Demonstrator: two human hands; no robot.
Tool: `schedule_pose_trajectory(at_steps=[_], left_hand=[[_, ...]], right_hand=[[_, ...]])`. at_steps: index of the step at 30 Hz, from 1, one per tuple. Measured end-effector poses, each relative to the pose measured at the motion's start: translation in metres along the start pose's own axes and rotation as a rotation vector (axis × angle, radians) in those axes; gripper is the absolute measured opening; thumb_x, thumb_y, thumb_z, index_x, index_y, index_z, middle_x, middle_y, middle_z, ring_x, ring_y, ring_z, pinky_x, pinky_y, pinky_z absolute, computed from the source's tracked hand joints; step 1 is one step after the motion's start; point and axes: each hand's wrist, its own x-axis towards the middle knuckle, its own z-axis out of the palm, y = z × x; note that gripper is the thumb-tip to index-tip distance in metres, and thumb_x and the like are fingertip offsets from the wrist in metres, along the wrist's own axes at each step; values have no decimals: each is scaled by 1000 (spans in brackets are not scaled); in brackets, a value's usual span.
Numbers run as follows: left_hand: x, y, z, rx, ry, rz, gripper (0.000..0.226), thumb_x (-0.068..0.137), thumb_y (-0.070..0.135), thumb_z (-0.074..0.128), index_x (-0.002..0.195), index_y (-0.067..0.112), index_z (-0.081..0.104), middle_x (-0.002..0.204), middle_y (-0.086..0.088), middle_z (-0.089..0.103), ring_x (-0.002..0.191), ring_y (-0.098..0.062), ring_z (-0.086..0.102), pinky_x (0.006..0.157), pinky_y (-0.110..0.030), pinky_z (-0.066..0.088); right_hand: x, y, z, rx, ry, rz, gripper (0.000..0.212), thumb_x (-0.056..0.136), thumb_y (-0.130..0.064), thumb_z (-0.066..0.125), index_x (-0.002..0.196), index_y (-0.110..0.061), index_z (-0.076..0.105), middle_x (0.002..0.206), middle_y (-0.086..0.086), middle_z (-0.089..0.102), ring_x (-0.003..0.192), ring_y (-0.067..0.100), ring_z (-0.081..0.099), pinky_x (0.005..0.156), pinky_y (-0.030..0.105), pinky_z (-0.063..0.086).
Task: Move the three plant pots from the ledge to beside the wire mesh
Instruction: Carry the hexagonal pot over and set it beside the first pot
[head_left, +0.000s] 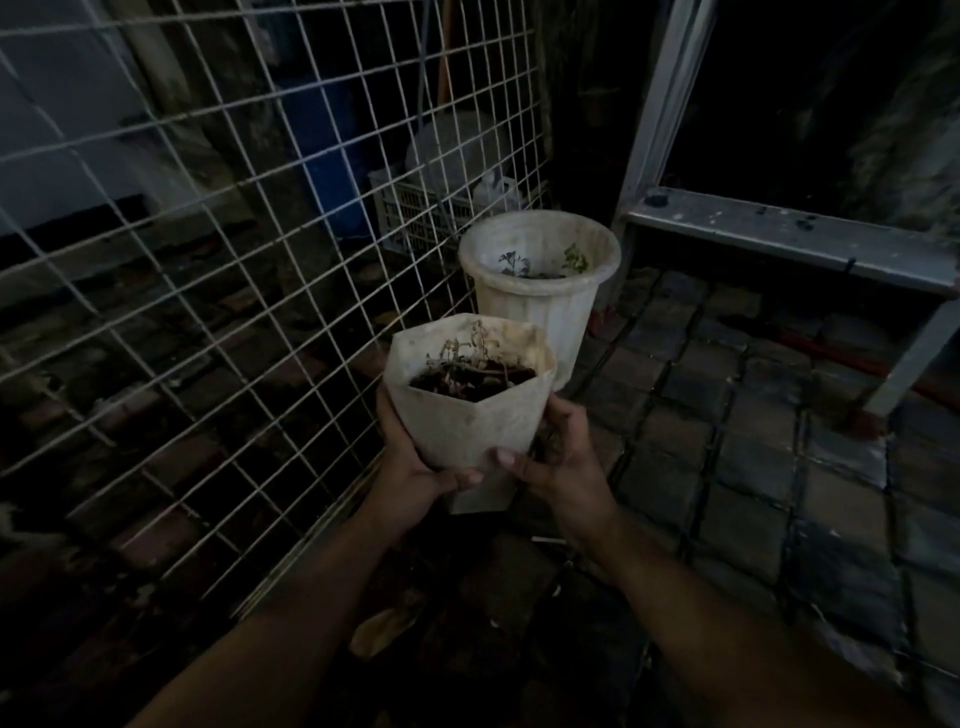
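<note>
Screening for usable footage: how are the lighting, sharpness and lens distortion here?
Head view: dim overall, top right nearly black; the faceted pot, gripped by the left hand and right hand, and the round pot behind are brightest; the wire mesh bows with wide-angle distortion and blurs toward the left.

Two plant pots are in view: one angular pot (470, 421) and one round pot (545, 312). There are two hands, the left hand (410, 467) and the right hand (563, 460). One wire mesh panel (208, 234) is visible. Behind it are one blue barrel (332, 156), one slatted crate (415, 215) and what seems to be one white bag (493, 189), though the dark leaves that unsure. There is one grey metal frame (779, 234). The angular pot has one dried plant (475, 348); the round pot has two small sprigs (575, 258).
</note>
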Motion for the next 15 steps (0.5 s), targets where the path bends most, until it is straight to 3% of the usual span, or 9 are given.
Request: schedule_pose_trajectory(at_steps=[3,6,8,11,15], left_hand=[[12,-14,-6,66,14,14,152,50,7,97,162,25,-4,163,-1,31,139,-4,47,108,-20,52],[13,-24,-3,84,41,-31,147,55,-10,96,161,23,0,160,-5,37,147,-22,44,116,-52,47],[10,-26,3,111,72,-29,143,51,2,99,155,36,9,160,-2,39,148,-26,44,115,-58,47],[7,-29,12,105,106,-44,141,44,22,98,156,33,12,161,-6,40,147,-28,46,113,-58,50],[8,-26,10,131,83,-71,144,52,18,99,159,25,3,162,-9,38,147,-29,47,114,-57,49]], right_hand=[[3,3,7,-9,1,13,77,64,-28,92,130,-25,52,136,-1,63,130,20,59,94,40,58],[4,9,12,-48,18,-30,73,67,-35,88,128,-31,49,141,-1,57,134,15,55,104,41,53],[5,13,11,-37,54,-24,72,66,-42,89,125,-36,47,141,-2,56,134,16,55,102,38,54],[11,13,11,-36,92,14,81,59,-65,88,121,-39,43,144,2,50,133,18,55,102,37,56],[22,12,21,-61,147,35,97,53,-77,84,127,-34,39,144,4,42,135,19,49,106,47,52]])
